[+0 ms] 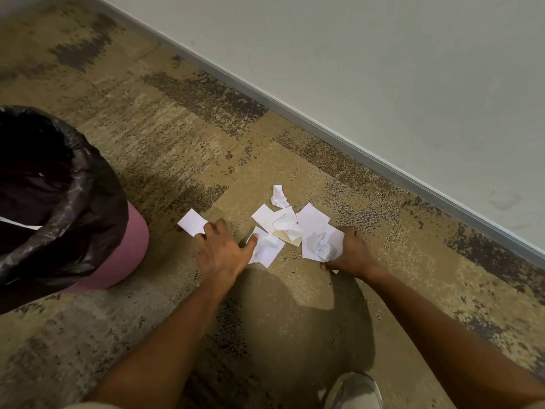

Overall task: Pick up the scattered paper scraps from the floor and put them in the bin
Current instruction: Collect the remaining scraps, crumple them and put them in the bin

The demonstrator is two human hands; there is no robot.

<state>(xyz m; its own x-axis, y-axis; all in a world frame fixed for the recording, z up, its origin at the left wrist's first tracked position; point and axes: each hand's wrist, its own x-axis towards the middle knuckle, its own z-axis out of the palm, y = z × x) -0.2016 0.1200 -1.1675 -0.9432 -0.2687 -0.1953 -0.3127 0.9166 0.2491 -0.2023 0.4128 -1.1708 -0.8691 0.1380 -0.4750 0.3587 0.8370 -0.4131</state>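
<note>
The paper scraps [283, 228], white, some flat and some crumpled, lie clustered on the carpet [177, 128]. Our left hand [221, 249], fingers spread, presses scraps at the cluster's 9 o'clock. Our right hand [351, 252] grasps scraps at 3 o'clock. The bin [134, 243] stands further out at 9 o'clock.

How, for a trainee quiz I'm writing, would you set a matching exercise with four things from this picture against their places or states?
Things
1. bin
2. crumpled ball
3. flat scrap
4. printed scrap

Places or states
A. touched by the fingertips of the left hand
B. gripped by the right hand
C. at the left, lined with a black bag
D. lying alone, the scrap nearest the wall

Pairs: 1-C, 2-D, 3-A, 4-B
</note>
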